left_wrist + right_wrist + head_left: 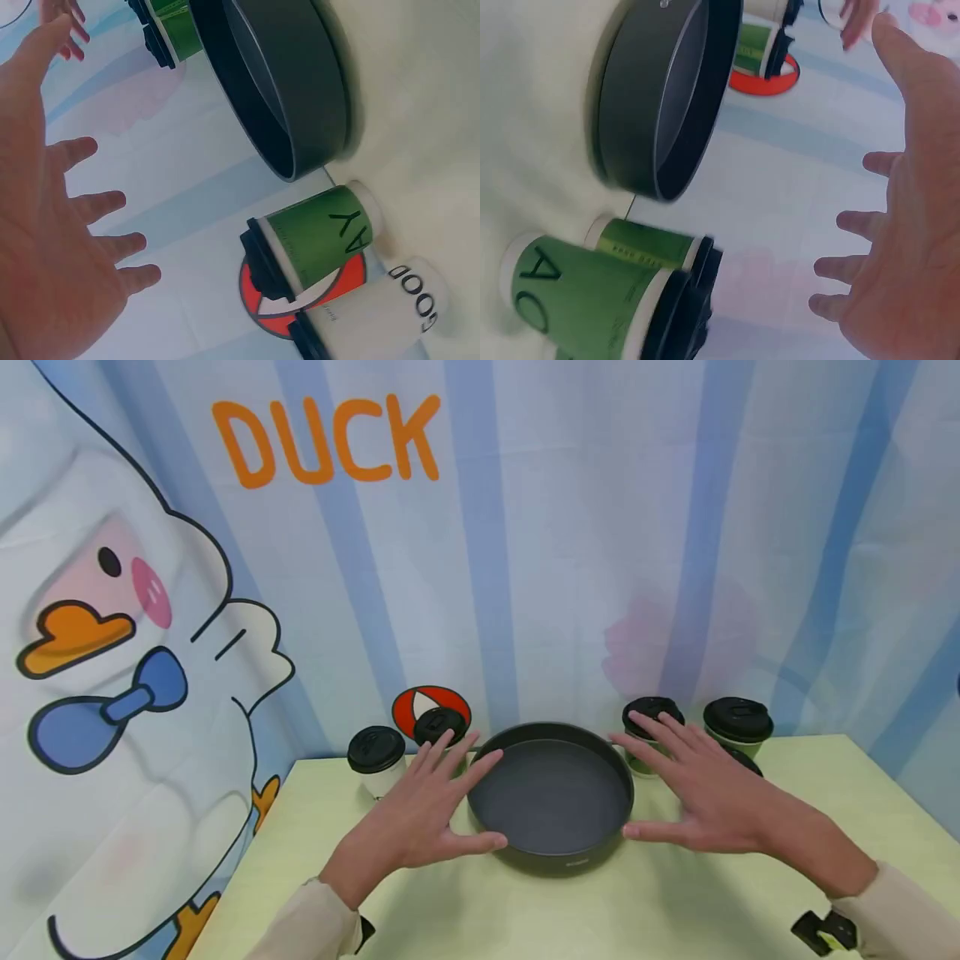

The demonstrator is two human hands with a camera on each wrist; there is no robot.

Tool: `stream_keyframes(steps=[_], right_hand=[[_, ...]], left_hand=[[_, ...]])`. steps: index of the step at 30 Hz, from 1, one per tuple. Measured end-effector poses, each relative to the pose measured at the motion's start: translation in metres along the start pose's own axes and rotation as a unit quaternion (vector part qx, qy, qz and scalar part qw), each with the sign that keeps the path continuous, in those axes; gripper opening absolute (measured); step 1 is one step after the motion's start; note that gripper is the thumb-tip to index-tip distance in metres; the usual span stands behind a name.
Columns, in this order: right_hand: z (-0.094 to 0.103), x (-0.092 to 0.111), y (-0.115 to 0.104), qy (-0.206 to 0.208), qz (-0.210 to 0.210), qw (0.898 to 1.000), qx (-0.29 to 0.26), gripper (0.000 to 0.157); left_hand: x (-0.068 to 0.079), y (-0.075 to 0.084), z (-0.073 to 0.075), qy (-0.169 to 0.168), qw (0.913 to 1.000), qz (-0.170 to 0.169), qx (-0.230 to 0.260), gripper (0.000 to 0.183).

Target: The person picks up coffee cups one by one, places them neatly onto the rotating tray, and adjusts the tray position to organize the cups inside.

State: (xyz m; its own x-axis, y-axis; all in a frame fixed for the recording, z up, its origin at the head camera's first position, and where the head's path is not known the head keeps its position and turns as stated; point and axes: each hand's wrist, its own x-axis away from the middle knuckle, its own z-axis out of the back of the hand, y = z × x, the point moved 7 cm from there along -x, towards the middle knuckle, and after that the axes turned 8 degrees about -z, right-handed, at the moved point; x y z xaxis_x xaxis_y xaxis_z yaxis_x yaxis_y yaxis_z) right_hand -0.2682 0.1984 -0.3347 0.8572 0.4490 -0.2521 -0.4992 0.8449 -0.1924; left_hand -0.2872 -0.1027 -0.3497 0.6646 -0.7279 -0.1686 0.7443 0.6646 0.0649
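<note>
A round dark grey pan (551, 793) sits on the pale yellow table, its inside bare. My left hand (420, 814) hovers at the pan's left side, fingers spread and thumb toward it, holding nothing. Opposite it, my right hand (712, 797) hangs over the right side with spread fingers, also holding nothing. Both wrist views show the hands raised above the rim height, apart from the pan wall (311, 82). Nearest the left hand stand a white lidded paper cup (382, 319) and a green one (322, 232). Green lidded cups (585, 292) stand by the right hand, one partly hidden by it.
Behind the table (517, 918) hangs a light blue striped curtain (555, 527) with a printed duck (112, 827) and orange lettering (326, 443). The table's back edge meets the curtain just behind the cups. Black straps (825, 933) show at the sleeves.
</note>
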Motion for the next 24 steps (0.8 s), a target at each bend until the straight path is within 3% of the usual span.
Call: stream_keyframes(steps=[3,6,9,13,15,17,21,24], right_hand=[[0.004,0.005,0.017,0.027,-0.015,1.0,-0.005,0.097],[0.003,0.012,0.041,0.054,-0.046,0.997,-0.024,0.098],[-0.002,0.021,0.066,0.075,-0.087,0.992,-0.05,0.098],[-0.015,0.031,0.094,0.102,-0.126,0.983,-0.084,0.097],[-0.022,0.035,0.103,0.117,-0.133,0.979,-0.098,0.095],[-0.027,0.037,0.109,0.131,-0.135,0.976,-0.106,0.093],[-0.035,0.039,0.119,0.137,-0.147,0.971,-0.131,0.093],[-0.041,0.041,0.125,0.128,-0.16,0.969,-0.141,0.097]], left_hand=[[0.006,-0.009,-0.004,0.018,0.9981,0.029,0.051,0.089],[0.013,-0.024,-0.014,0.053,0.9878,0.07,0.129,0.078],[0.019,-0.039,-0.028,0.094,0.9656,0.105,0.218,0.066],[0.022,-0.057,-0.051,0.132,0.925,0.155,0.321,0.053],[0.023,-0.064,-0.065,0.136,0.9002,0.184,0.371,0.051],[0.023,-0.069,-0.078,0.136,0.8695,0.215,0.424,0.052],[0.017,-0.073,-0.101,0.134,0.7912,0.251,0.541,0.057],[0.01,-0.073,-0.115,0.133,0.7412,0.253,0.607,0.057]])
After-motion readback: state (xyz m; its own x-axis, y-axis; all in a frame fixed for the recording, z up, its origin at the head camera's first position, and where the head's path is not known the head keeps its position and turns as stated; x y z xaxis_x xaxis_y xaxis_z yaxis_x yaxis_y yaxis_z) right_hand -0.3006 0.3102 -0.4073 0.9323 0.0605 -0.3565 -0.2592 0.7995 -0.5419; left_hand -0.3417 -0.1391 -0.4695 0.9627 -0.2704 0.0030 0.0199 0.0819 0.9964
